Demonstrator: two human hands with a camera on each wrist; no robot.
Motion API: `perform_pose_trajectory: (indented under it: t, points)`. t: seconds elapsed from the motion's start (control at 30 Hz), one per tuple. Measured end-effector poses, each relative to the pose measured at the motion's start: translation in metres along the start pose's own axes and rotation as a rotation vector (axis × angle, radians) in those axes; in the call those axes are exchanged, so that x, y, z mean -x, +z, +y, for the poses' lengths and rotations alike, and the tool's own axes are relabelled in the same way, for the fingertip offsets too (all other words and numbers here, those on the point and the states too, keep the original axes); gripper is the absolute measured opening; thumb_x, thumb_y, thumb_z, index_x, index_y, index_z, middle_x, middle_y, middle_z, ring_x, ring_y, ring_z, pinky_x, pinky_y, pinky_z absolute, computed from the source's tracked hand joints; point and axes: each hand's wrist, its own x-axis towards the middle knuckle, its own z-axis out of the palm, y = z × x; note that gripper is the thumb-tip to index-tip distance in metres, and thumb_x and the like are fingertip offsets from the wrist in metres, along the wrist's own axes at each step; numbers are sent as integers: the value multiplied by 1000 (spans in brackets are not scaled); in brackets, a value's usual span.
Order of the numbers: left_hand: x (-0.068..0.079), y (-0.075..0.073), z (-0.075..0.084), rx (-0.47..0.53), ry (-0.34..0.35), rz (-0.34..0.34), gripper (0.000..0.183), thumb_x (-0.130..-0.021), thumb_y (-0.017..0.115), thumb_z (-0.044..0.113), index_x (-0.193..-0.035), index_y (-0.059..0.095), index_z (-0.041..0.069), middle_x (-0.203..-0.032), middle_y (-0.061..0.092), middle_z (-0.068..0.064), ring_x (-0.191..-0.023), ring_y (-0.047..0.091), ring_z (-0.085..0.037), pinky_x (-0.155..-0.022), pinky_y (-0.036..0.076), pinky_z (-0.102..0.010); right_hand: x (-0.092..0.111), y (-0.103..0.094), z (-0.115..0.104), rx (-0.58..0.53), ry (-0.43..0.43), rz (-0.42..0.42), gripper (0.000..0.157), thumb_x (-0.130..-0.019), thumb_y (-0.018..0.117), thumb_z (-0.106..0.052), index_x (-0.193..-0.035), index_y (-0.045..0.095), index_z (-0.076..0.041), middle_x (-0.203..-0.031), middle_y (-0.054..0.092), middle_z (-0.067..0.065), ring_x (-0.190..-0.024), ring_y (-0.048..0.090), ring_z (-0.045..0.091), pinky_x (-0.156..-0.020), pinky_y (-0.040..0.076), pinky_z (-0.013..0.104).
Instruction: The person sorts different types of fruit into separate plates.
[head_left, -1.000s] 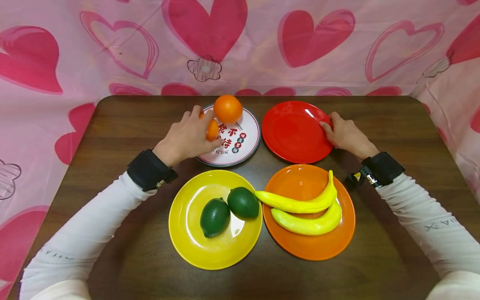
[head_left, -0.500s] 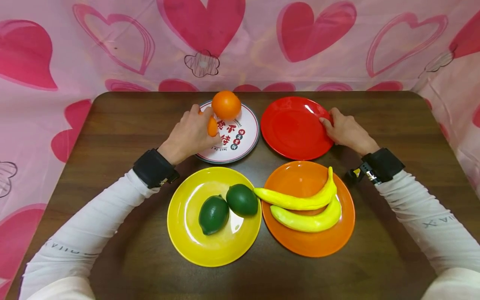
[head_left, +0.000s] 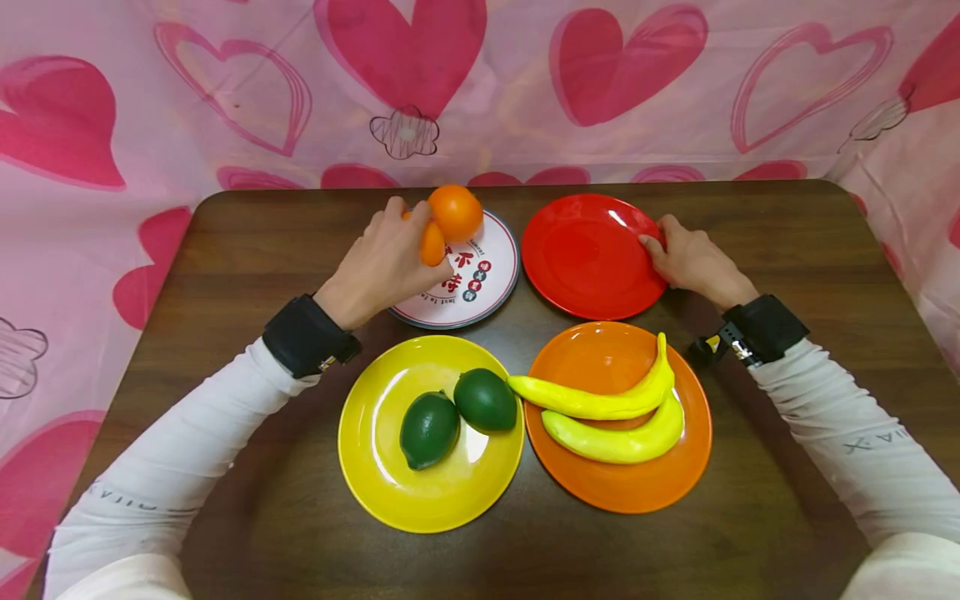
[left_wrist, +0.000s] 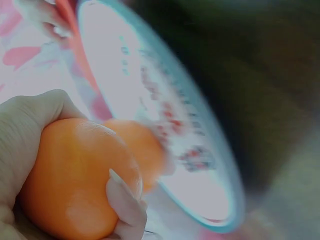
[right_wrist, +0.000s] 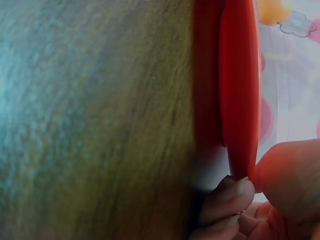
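Note:
My left hand (head_left: 386, 262) grips an orange (left_wrist: 75, 175) over the white plate (head_left: 487, 287) with red lettering; thumb and fingers wrap round the fruit in the left wrist view. A second orange (head_left: 456, 213) sits at the back of that plate, right beside the held one. To the right, my right hand (head_left: 697, 262) pinches the rim of the red plate (head_left: 588, 258), thumb on top and fingers beneath, as the right wrist view shows. Nothing lies on the red plate.
Nearer the front, a yellow plate (head_left: 375, 492) bears two green limes (head_left: 429, 429). Beside it an orange plate (head_left: 600, 492) carries two bananas (head_left: 622, 437), one tip reaching over the yellow plate's edge. A heart-patterned cloth (head_left: 517, 100) hangs behind the brown table (head_left: 795, 250).
My left hand has shifted slightly right with its orange, closer to the second orange. The right hand keeps its hold on the red plate's rim.

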Motion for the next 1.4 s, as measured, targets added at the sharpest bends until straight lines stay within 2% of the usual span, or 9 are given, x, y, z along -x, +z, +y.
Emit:
perform_pose_trajectory:
  t: [0.13,0.33,0.47,0.6,0.73,0.9,1.2,1.4]
  points:
    - [-7,-11,22,22,47,-11,64,-80,67,41,-132,46,9,-109,43,-15,-90,46,-30,-72,49,-43,-1,1,0,6,-3,0,65,-98,36,-54,-135,31,-2,-96,52,19,-76,51,30,-66,48,38]
    - [-29,-15,64,-31,199,-13,57,-82,60,40,-127,47,8,-119,45,-18,-91,49,-30,-75,49,-38,-4,4,-1,24,-3,5,61,-99,33,-52,-130,34,0,-93,50,19,-76,50,31,-65,45,39]
    - [-48,-10,91,-106,219,-114,66,-84,59,46,-137,42,11,-127,44,-16,-98,49,-28,-77,50,-36,-8,6,-2,59,-12,9,66,-100,28,-54,-129,38,4,-90,49,18,-76,49,31,-66,45,39]
    - [-67,2,110,-156,239,-204,72,-85,59,47,-144,37,13,-122,46,-12,-99,49,-25,-76,51,-34,-9,8,-5,67,-4,3,67,-100,25,-53,-128,41,5,-90,50,18,-76,48,30,-66,45,38]
    - [-83,19,123,-188,264,-255,78,-85,61,47,-149,34,13,-128,47,-12,-100,51,-25,-80,52,-35,-9,10,-7,70,12,2,68,-100,24,-54,-128,40,5,-90,49,18,-76,49,30,-66,46,38]
    - [-96,40,134,-248,278,-330,79,-85,61,50,-150,33,14,-134,46,-13,-104,54,-27,-85,52,-37,-8,12,-10,75,19,15,65,-100,25,-54,-125,41,4,-90,50,18,-75,50,31,-66,48,37]
    - [-103,68,150,-304,256,-433,89,-85,61,56,-155,24,16,-141,43,-12,-114,52,-28,-90,51,-38,-5,14,-14,82,28,32,60,-100,26,-53,-120,42,2,-89,50,18,-73,51,31,-65,49,37]
    - [-104,74,157,-328,245,-432,93,-84,63,56,-157,16,21,-146,38,-12,-121,49,-31,-91,50,-40,-4,13,-16,93,13,51,57,-101,27,-50,-116,43,2,-86,49,18,-72,50,31,-64,48,38]
